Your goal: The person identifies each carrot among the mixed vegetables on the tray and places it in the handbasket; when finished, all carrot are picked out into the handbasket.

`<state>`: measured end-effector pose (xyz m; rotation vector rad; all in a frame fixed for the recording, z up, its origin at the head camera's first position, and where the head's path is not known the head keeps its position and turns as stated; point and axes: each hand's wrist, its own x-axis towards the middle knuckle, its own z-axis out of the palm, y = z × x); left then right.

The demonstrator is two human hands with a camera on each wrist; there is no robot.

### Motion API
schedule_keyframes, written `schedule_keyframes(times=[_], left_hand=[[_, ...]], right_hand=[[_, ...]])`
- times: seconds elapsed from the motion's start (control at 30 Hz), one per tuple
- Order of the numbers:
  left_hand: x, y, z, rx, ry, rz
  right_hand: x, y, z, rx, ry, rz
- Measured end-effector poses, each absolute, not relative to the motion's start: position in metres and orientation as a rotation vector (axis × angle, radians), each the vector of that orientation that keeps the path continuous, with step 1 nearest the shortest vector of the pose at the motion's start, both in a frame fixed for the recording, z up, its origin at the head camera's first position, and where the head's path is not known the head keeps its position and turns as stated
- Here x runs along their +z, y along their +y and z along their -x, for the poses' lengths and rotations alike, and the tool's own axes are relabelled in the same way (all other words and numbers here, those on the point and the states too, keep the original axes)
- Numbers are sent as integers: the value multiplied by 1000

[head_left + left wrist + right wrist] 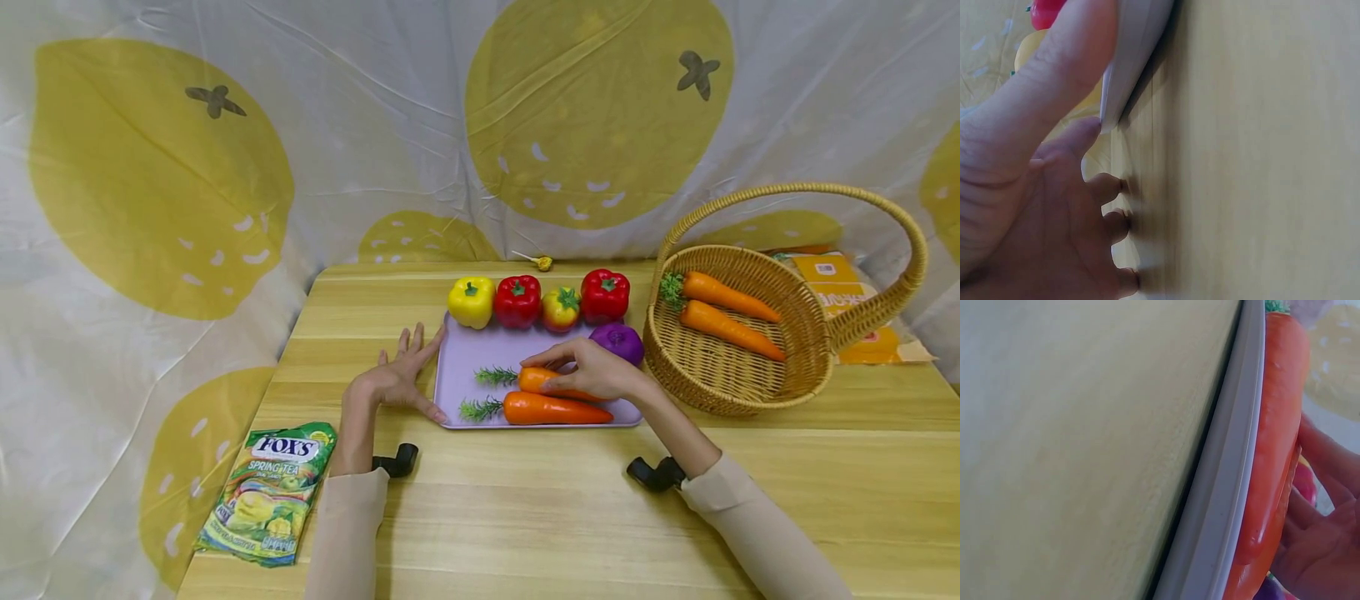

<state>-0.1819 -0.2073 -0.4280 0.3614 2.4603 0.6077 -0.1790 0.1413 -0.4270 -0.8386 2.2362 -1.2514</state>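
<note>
The farther carrot (534, 380) lies on the lilac tray (463, 354), right beside the nearer carrot (555, 409), apparently pinched by the fingers of the right hand (592, 369), which partly hides the contact. The left hand (400, 377), fingers spread, touches the tray's left edge; rightward on the surface (525, 508), a wicker basket (697, 388) holds two more carrots (731, 328).
</note>
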Motion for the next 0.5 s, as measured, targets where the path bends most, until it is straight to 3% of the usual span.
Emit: schedule_keyframes(times=[0.5], left_hand=[[-429, -208, 183, 614, 2459, -363]], right_hand=[[-424, 142, 178, -1245, 2260, 853]])
